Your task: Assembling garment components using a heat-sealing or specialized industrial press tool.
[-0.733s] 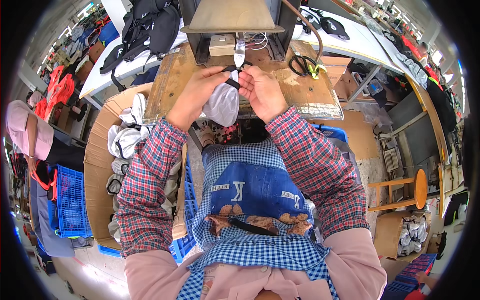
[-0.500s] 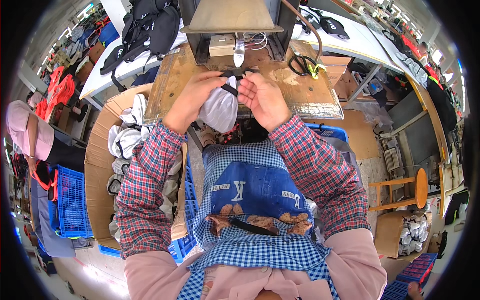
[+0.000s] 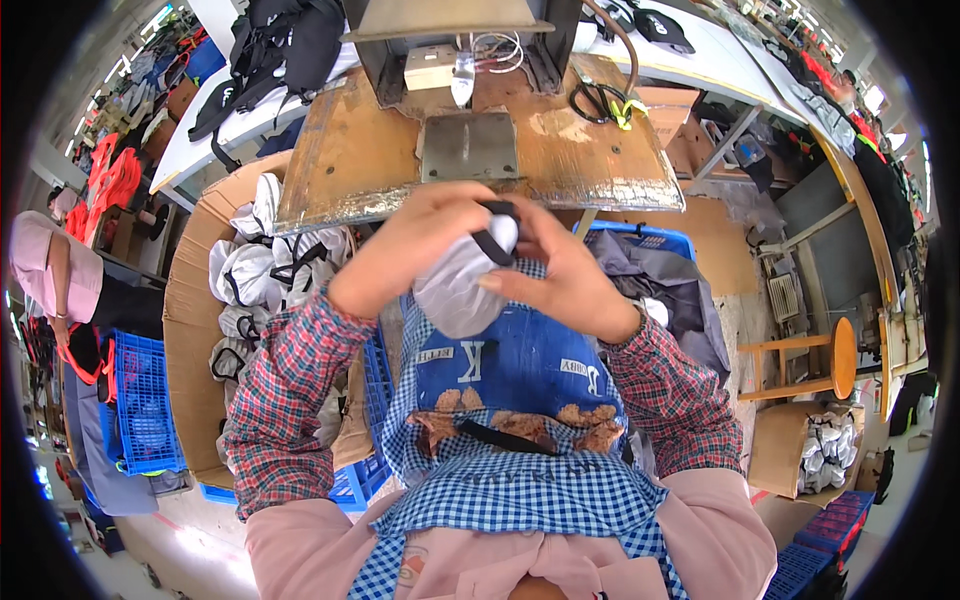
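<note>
Above my lap, a white fabric pouch with a black band (image 3: pixel 458 292) is between my two hands. My left hand (image 3: pixel 405 250) grips its upper left side, with the fingers curled over the band end. On the other side my right hand (image 3: pixel 575 280) holds the band, thumb in front and fingers behind. Just beyond my hands is a worn wooden work table (image 3: pixel 345 150) with a metal plate (image 3: pixel 468 147) set into it. Over that plate stands a machine with a pale pointed head (image 3: pixel 463 80).
Black-handled scissors (image 3: pixel 590 100) with a yellow-green strip lie on the table's right. On my left, a cardboard box (image 3: pixel 195 330) holds several similar white pieces. A blue crate (image 3: pixel 640 238) with grey cloth stands to the right, farther off a wooden stool (image 3: pixel 842 358). Another person (image 3: pixel 60 265) bends at far left.
Both hands have drawn the white pouch back from the machine toward my lap. The metal plate, earlier covered by them, now shows. My right hand has gone from a pinch to a wider hold.
</note>
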